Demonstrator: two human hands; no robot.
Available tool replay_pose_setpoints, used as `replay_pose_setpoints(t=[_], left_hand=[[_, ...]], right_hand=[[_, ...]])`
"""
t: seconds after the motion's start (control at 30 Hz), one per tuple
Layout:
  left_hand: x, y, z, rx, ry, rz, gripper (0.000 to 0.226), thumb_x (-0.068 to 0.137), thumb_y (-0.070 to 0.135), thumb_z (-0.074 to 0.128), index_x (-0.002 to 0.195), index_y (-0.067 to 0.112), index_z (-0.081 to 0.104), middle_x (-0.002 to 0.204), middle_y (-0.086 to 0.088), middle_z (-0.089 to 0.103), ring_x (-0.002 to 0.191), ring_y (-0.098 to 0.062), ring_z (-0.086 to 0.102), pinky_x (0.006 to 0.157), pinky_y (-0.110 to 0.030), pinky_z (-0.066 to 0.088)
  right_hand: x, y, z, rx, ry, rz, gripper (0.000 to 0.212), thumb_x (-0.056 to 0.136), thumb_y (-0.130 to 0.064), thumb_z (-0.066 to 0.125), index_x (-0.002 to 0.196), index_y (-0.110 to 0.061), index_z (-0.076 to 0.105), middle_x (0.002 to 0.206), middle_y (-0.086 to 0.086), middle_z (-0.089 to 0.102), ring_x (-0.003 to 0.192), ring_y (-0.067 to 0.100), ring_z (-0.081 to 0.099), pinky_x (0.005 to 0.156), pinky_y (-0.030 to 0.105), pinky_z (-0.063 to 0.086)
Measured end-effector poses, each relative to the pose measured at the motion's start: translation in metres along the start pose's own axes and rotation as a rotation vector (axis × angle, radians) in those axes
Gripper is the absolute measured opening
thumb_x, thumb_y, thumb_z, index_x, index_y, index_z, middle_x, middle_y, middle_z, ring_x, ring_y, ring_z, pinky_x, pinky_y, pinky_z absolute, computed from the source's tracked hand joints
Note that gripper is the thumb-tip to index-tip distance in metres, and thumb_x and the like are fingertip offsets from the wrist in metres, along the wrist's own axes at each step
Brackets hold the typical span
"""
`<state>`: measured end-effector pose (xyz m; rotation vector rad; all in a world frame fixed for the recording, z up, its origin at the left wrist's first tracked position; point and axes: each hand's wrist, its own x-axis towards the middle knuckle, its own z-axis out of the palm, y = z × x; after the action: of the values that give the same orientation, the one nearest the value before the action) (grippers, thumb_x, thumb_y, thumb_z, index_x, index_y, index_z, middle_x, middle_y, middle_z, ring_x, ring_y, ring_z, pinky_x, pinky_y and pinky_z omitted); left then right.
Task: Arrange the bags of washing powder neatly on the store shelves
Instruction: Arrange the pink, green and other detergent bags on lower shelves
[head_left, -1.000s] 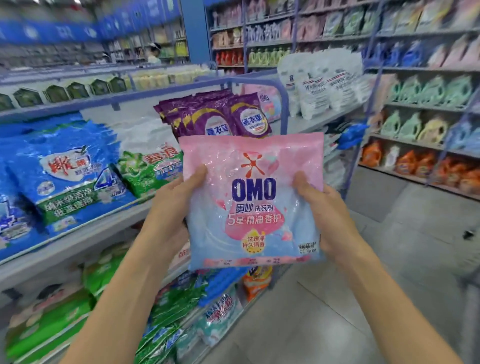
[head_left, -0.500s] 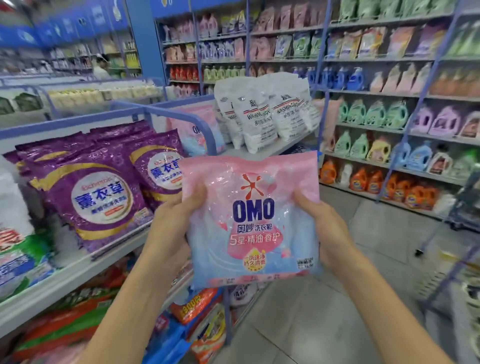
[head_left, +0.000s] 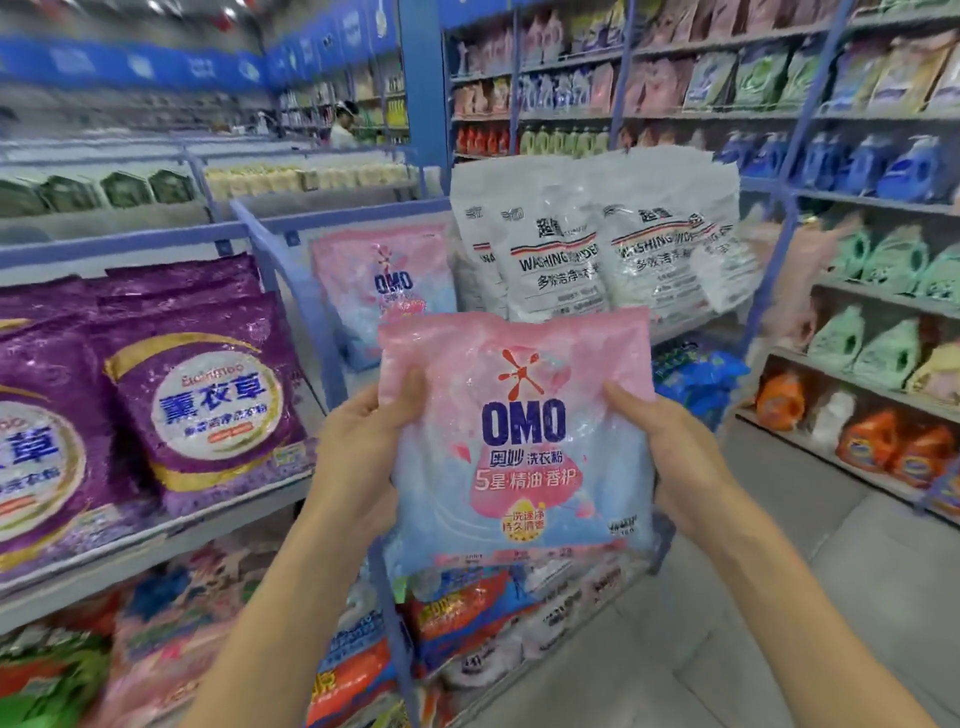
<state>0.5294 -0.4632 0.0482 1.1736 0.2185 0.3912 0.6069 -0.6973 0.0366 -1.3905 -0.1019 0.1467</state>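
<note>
A pink and blue OMO washing powder bag (head_left: 519, 441) stands upright in the air in front of me. My left hand (head_left: 358, 457) grips its left edge, thumb on the front. My right hand (head_left: 675, 457) grips its right edge the same way. Just beyond it, another pink OMO bag (head_left: 379, 280) stands on the grey shelf (head_left: 234, 512), past a blue divider rail (head_left: 306, 306). Purple lavender powder bags (head_left: 192, 384) fill the shelf to the left. White washing powder bags (head_left: 597, 244) stand to the right of the shelved OMO bag.
Below the shelf lie several red, blue and green powder bags (head_left: 457, 608). Across the tiled aisle floor (head_left: 779, 597) on the right stands a tall rack of detergent bottles (head_left: 883, 343). A person (head_left: 343, 124) stands far off at the back.
The view has moved along the shelf: the blue and green bags slid out of view to the left, the shelved OMO bag and white bags came closer. Both hands kept hold of the bag.
</note>
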Motion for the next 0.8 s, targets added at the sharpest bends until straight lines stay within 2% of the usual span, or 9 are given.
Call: replay_pose_setpoints(t=[0.17,0.27,0.33,0.4,0.47,0.57,0.67,0.73,0.8], left_hand=[[0.036,-0.011,0.028,0.053,0.220,0.117,0.021,0.094,0.028,0.069,0.100,0.010,0.078,0.101,-0.012,0.079,0.094,-0.029,0.075,0.090,-0.046,0.059],[0.067,-0.011,0.037,0.142,0.332,0.220,0.018,0.095,0.032,0.069,0.088,0.022,0.082,0.097,-0.006,0.080,0.092,-0.026,0.074,0.092,-0.049,0.058],[0.093,-0.010,0.037,0.154,0.387,0.252,0.019,0.096,0.032,0.069,0.087,0.022,0.082,0.096,-0.005,0.080,0.092,-0.026,0.074,0.092,-0.047,0.058],[0.122,-0.010,0.036,0.176,0.425,0.298,0.021,0.096,0.033,0.069,0.090,0.017,0.081,0.094,-0.003,0.079,0.090,-0.024,0.073,0.090,-0.042,0.057],[0.150,-0.011,0.036,0.209,0.458,0.361,0.030,0.098,0.031,0.067,0.089,0.004,0.076,0.085,-0.001,0.076,0.078,-0.016,0.067,0.077,-0.033,0.054],[0.184,-0.012,0.037,0.234,0.524,0.459,0.042,0.100,0.028,0.065,0.088,-0.013,0.061,0.077,-0.007,0.059,0.070,-0.016,0.050,0.062,-0.028,0.044],[0.216,-0.010,0.030,0.228,0.580,0.455,0.044,0.099,0.030,0.065,0.084,-0.010,0.060,0.074,-0.006,0.053,0.070,-0.018,0.044,0.063,-0.032,0.038],[0.236,-0.006,0.021,0.242,0.602,0.444,0.050,0.098,0.037,0.065,0.077,-0.006,0.052,0.074,-0.005,0.045,0.071,-0.019,0.037,0.068,-0.035,0.030],[0.256,-0.003,0.011,0.264,0.639,0.421,0.047,0.097,0.038,0.066,0.066,0.007,0.047,0.066,-0.003,0.040,0.064,-0.018,0.035,0.064,-0.035,0.027]], right_hand=[[0.079,-0.007,0.001,-0.038,-0.116,0.000,0.027,0.093,-0.033,0.070,0.105,-0.009,0.076,0.100,0.007,0.080,0.097,0.026,0.076,0.093,0.040,0.056],[0.121,-0.007,0.013,-0.030,-0.190,-0.012,0.019,0.096,-0.028,0.067,0.090,-0.013,0.077,0.087,0.003,0.080,0.082,0.018,0.077,0.073,0.028,0.057],[0.152,-0.008,0.023,-0.038,-0.229,-0.040,0.017,0.097,-0.027,0.067,0.090,-0.014,0.075,0.085,-0.001,0.080,0.080,0.014,0.077,0.068,0.024,0.056],[0.182,-0.012,0.034,-0.051,-0.242,-0.090,0.016,0.097,-0.028,0.068,0.086,-0.018,0.075,0.083,-0.005,0.080,0.079,0.011,0.076,0.073,0.024,0.058],[0.213,-0.012,0.044,-0.052,-0.248,-0.100,0.019,0.096,-0.028,0.069,0.079,-0.021,0.075,0.081,-0.008,0.079,0.083,0.013,0.075,0.085,0.032,0.057],[0.249,-0.015,0.065,-0.053,-0.265,-0.100,0.023,0.099,-0.023,0.065,0.076,-0.020,0.065,0.062,-0.016,0.071,0.074,0.004,0.071,0.075,0.023,0.054],[0.285,-0.012,0.085,-0.011,-0.328,-0.063,0.012,0.100,-0.019,0.063,0.090,-0.016,0.071,0.076,-0.012,0.078,0.087,0.015,0.075,0.082,0.029,0.057],[0.309,-0.007,0.100,0.014,-0.321,-0.060,0.013,0.099,-0.015,0.063,0.090,-0.017,0.073,0.084,-0.009,0.080,0.090,0.017,0.073,0.088,0.033,0.055],[0.327,-0.002,0.115,0.027,-0.322,-0.032,0.015,0.099,-0.014,0.063,0.091,-0.014,0.075,0.097,0.003,0.080,0.094,0.022,0.073,0.091,0.039,0.055]])
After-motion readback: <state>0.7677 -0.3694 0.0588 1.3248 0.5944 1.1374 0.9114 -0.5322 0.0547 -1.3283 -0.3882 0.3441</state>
